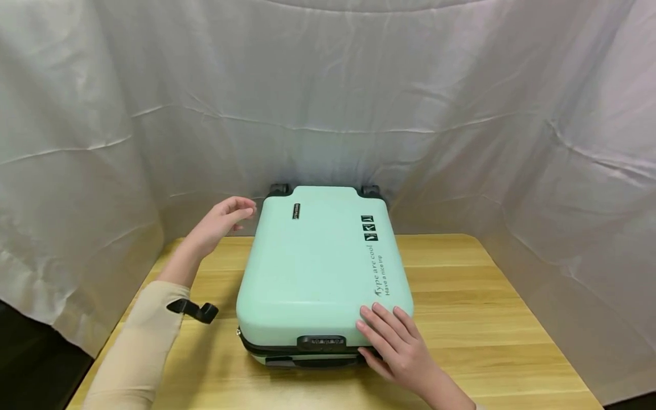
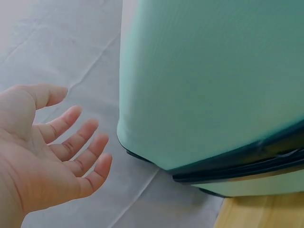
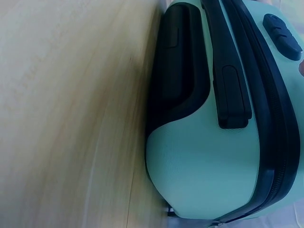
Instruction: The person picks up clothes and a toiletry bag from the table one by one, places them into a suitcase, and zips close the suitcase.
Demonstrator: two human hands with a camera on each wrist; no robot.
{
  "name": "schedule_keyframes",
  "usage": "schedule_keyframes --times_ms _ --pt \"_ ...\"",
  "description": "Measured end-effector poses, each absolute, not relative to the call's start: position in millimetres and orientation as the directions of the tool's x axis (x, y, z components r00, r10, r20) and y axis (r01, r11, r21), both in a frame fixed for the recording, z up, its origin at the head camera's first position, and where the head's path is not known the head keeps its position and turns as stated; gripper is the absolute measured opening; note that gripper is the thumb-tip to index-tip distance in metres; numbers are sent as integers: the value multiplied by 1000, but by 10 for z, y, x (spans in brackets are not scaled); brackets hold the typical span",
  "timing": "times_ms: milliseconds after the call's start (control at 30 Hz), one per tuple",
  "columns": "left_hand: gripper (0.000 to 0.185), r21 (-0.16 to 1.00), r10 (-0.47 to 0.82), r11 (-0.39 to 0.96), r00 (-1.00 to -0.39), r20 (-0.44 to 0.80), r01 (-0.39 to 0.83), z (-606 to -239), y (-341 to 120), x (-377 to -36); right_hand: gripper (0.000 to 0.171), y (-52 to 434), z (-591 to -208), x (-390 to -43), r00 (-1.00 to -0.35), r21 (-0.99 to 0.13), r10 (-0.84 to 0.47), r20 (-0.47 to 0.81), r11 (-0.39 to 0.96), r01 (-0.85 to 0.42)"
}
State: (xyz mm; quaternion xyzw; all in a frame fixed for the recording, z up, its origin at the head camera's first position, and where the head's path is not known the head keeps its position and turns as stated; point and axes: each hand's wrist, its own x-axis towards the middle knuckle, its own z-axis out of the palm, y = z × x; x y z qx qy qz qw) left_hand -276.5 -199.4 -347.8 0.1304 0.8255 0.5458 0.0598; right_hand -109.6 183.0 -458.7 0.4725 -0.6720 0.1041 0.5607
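A mint-green hard-shell suitcase [image 1: 318, 256] lies flat on the wooden table, its wheels toward the curtain and its black handle [image 3: 232, 90] on the near side. Fingers extended, my right hand [image 1: 402, 356] rests on the near right corner, beside the combination lock [image 1: 322, 341]. My left hand [image 1: 220, 222] is raised off the far left side of the case, apart from it. In the left wrist view, its palm faces up, with loosely bent fingers [image 2: 76, 142] and nothing in them. The zipper [image 3: 270, 95] runs round the rim and looks closed where it shows.
Bare wooden table top [image 1: 461, 307] shows to the right of the case. A grey-white curtain [image 1: 328, 125] hangs behind the table and along both sides. A black bracket [image 1: 193, 310] is strapped on my left sleeve. Two black wheels [image 1: 370, 191] stick out at the far end.
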Motion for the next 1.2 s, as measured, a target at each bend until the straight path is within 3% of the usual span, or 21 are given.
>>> schedule_keyframes --times_ms 200,600,733,900,1200 --pt "56 870 308 455 -950 48 191 -3471 -1969 -2955 37 1807 -4574 -1089 77 393 -521 850 530 -751" --pt "86 721 482 609 -876 -6 330 -3596 -1852 -3069 35 1790 -4554 -1065 82 396 -518 851 533 -748" --pt "83 738 518 587 -855 -28 332 -3642 -1862 -3039 33 1770 -4542 -1061 97 385 -491 866 530 -755" --pt "77 753 546 566 -837 -37 336 -3686 -1874 -2993 29 1724 -4536 -1108 164 395 -434 886 518 -759" --pt "76 646 513 656 -858 -2 391 -3727 -1803 -2899 23 1704 -4516 -1125 229 382 -336 914 517 -766"
